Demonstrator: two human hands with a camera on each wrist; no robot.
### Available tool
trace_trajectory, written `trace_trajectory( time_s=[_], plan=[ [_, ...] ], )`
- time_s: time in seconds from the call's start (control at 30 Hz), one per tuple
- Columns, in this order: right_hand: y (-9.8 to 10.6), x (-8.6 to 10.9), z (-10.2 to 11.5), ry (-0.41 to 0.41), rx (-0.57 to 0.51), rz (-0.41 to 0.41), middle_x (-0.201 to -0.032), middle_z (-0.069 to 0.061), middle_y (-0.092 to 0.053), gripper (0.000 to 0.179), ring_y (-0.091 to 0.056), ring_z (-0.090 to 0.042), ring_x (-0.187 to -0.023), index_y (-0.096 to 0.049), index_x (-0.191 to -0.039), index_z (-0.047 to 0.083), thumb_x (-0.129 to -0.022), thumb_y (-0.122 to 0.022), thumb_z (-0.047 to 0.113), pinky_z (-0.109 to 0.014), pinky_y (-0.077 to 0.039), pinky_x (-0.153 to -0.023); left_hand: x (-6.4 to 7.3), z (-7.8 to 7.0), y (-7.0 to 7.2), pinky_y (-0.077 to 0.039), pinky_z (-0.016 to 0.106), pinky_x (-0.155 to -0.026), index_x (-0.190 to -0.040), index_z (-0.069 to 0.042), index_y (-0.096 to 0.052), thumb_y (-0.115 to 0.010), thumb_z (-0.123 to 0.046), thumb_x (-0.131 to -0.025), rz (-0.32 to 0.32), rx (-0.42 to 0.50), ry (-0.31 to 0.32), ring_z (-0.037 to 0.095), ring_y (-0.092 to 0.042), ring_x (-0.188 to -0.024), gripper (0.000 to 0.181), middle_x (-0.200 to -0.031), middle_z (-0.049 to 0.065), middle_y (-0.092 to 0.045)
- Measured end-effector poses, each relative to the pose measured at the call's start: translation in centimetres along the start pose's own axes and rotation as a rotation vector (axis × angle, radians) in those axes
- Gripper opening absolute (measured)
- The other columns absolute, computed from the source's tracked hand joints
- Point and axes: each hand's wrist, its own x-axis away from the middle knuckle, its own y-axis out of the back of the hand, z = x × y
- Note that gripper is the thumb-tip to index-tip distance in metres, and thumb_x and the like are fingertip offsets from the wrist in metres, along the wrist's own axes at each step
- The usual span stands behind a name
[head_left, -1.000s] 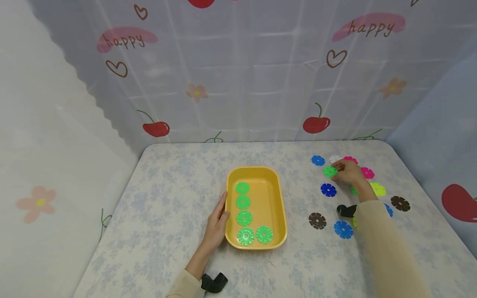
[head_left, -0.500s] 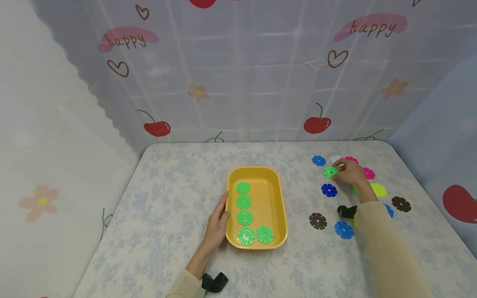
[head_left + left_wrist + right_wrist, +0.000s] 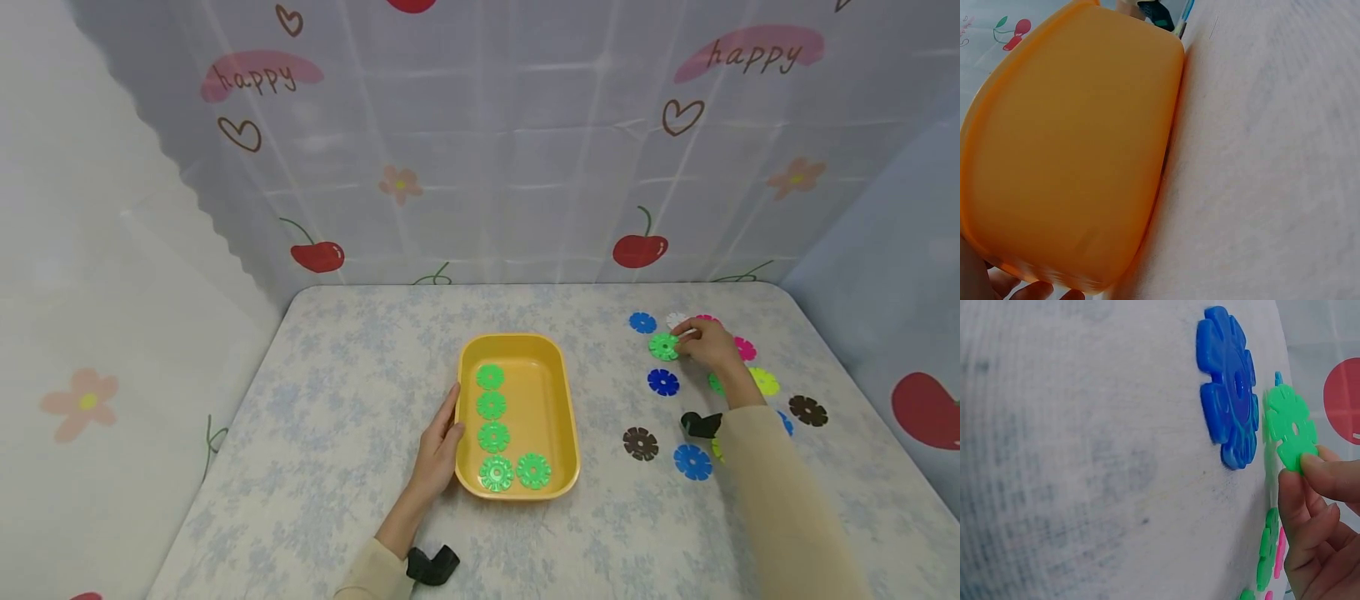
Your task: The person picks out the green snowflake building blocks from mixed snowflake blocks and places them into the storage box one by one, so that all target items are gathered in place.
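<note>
My left hand holds the yellow plastic tray by its left side, thumb at the rim. In the left wrist view, fingertips curl at the tray's outer wall. Inside the tray lie several green snowflake discs, most in a column along the left, one at the lower right. My right hand pinches another green snowflake disc by its edge between thumb and fingers. The right wrist view shows this disc raised off the tabletop, tilted. A dark blue disc lies close by.
Around the right hand lie loose discs: blue, white, pink, yellow, brown and another green one. Nearer the front are a brown disc and a blue disc. A printed curtain hangs behind the table.
The green disc in my right hand has tipped slightly and shows more of its face. My left hand and the tray stay in place; the head view has shifted a little.
</note>
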Motion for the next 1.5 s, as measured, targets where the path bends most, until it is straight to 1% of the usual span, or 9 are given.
trace_trajectory(
  time_s=[0.17,0.33,0.57,0.7,0.83,1.1,1.2,1.33,1.5],
  plan=[
    [0.0,0.0,0.3,-0.007,-0.045,0.011,-0.114,-0.024,-0.055,0.031,-0.054,-0.033,-0.096,-0.055,-0.125,-0.003,-0.095,-0.056,0.008,-0.032,-0.046,-0.074,0.0,0.0,0.0,-0.02,0.042,-0.118,-0.158,-0.015,-0.019,-0.034,-0.006,-0.106,0.001,0.001,-0.004,0.022,-0.014,-0.151,0.055,-0.164,0.006,-0.014],
    [0.2,0.2,1.4,0.03,-0.082,0.046,-0.115,-0.022,-0.055,0.032,-0.056,-0.033,-0.099,-0.054,-0.127,-0.001,-0.097,-0.056,0.011,-0.031,-0.047,-0.074,-0.1,0.1,0.0,-0.02,0.042,-0.118,-0.157,-0.016,-0.02,-0.034,-0.006,-0.106,-0.004,-0.004,-0.002,0.022,-0.015,-0.151,0.055,-0.164,0.005,-0.015],
    [0.3,1.6,5.3,0.16,-0.113,0.148,-0.1,-0.013,-0.058,0.031,-0.061,-0.036,-0.096,-0.054,-0.125,-0.002,-0.096,-0.059,0.011,-0.033,-0.049,-0.072,-0.1,0.0,0.0,-0.02,0.041,-0.118,-0.157,-0.016,-0.021,-0.035,-0.007,-0.106,-0.009,-0.006,0.001,0.022,-0.015,-0.151,0.055,-0.164,0.004,-0.016],
    [-0.2,2.4,7.4,0.27,-0.131,0.214,-0.095,-0.013,-0.058,0.026,-0.061,-0.025,-0.082,-0.058,-0.119,-0.004,-0.095,-0.059,0.006,-0.028,-0.047,-0.063,-0.2,0.1,-0.1,-0.021,0.041,-0.118,-0.157,-0.016,-0.021,-0.035,-0.007,-0.105,-0.012,-0.01,0.003,0.021,-0.015,-0.151,0.055,-0.164,0.003,-0.017],
    [-1.2,3.3,9.4,0.365,-0.148,0.282,-0.091,-0.015,-0.058,0.02,-0.057,-0.015,-0.072,-0.06,-0.113,-0.004,-0.094,-0.06,0.003,-0.023,-0.044,-0.058,-0.1,0.1,-0.1,-0.02,0.04,-0.118,-0.157,-0.016,-0.021,-0.036,-0.008,-0.105,-0.014,-0.013,0.004,0.021,-0.015,-0.151,0.055,-0.164,0.002,-0.017],
    [-3.9,4.9,13.3,0.535,-0.179,0.459,-0.085,-0.017,-0.06,0.011,-0.054,-0.016,-0.07,-0.064,-0.102,-0.003,-0.092,-0.061,-0.001,-0.022,-0.045,-0.058,-0.1,0.0,0.0,-0.02,0.042,-0.118,-0.157,-0.017,-0.021,-0.035,-0.007,-0.105,-0.013,-0.013,0.005,0.021,-0.016,-0.151,0.055,-0.164,0.002,-0.017],
    [-5.0,5.3,14.4,0.592,-0.182,0.542,-0.085,-0.017,-0.06,0.01,-0.053,-0.018,-0.071,-0.065,-0.1,-0.004,-0.091,-0.06,-0.005,-0.023,-0.048,-0.061,-0.1,-0.1,0.0,-0.02,0.043,-0.118,-0.157,-0.017,-0.021,-0.035,-0.007,-0.105,-0.012,-0.017,0.002,0.021,-0.016,-0.151,0.055,-0.164,0.003,-0.017],
    [-6.4,6.0,15.8,0.647,-0.135,0.635,-0.084,-0.013,-0.058,0.013,-0.052,-0.022,-0.077,-0.065,-0.099,-0.003,-0.088,-0.06,-0.008,-0.027,-0.052,-0.068,-0.1,-0.2,0.0,-0.02,0.043,-0.118,-0.157,-0.017,-0.021,-0.036,-0.008,-0.105,-0.014,-0.02,0.001,0.022,-0.016,-0.151,0.055,-0.164,0.004,-0.017],
    [-8.0,6.9,17.0,0.695,-0.03,0.72,-0.084,-0.01,-0.058,0.014,-0.051,-0.019,-0.077,-0.065,-0.097,0.0,-0.087,-0.061,-0.008,-0.029,-0.05,-0.068,-0.1,-0.1,0.0,-0.022,0.044,-0.118,-0.157,-0.018,-0.021,-0.035,-0.008,-0.105,-0.014,-0.025,0.006,0.022,-0.017,-0.15,0.055,-0.164,0.003,-0.017]
  ],
)
